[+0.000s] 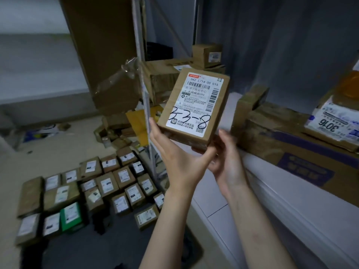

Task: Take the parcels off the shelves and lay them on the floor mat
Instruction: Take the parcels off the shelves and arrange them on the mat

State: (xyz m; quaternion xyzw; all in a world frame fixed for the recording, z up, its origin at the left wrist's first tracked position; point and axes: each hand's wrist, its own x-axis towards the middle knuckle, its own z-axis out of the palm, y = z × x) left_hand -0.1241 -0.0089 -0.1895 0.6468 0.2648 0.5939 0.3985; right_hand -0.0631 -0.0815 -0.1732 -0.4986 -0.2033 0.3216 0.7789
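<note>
Head view: the camera is looking down past two bare forearms at a shelf on the right and the floor on the left.
Held parcel: the small flat brown cardboard parcel with a white shipping label (194,105) is being held up in mid-air at centre. Its label is facing the camera, with "3-3-8" handwritten in black across it. It is sitting tilted with its far end higher, touching neither shelf nor floor.
Left hand: the left hand (174,152) is gripping the parcel's near-left corner, thumb lying along the left edge and fingers curling underneath.
Right hand: the right hand (227,158) is gripping the near-right corner from below, thumb rising at the right edge. The fingers are hiding behind the box.
Shelf: the white shelf board (272,200) is running near to far along the right.
Shelf load: a large brown carton with purple print (291,148) is lying on the board just right of the hands. A taped parcel labelled "3016" (334,121) is resting on top of it at far right.
Post: a pale metal shelf upright (144,98) is standing just left of the held parcel.
Mat: the dark floor mat (58,253) is lying at near left.
Laid parcels: many small brown labelled boxes (108,185) are lying label-up on the mat in rough rows, packed side by side.
Green box: one green labelled box (71,216) is sitting among them at near left.
Far: brown cartons (207,53) are piling up behind the held parcel, and a big flat cardboard sheet (101,55) is leaning left of the post.
</note>
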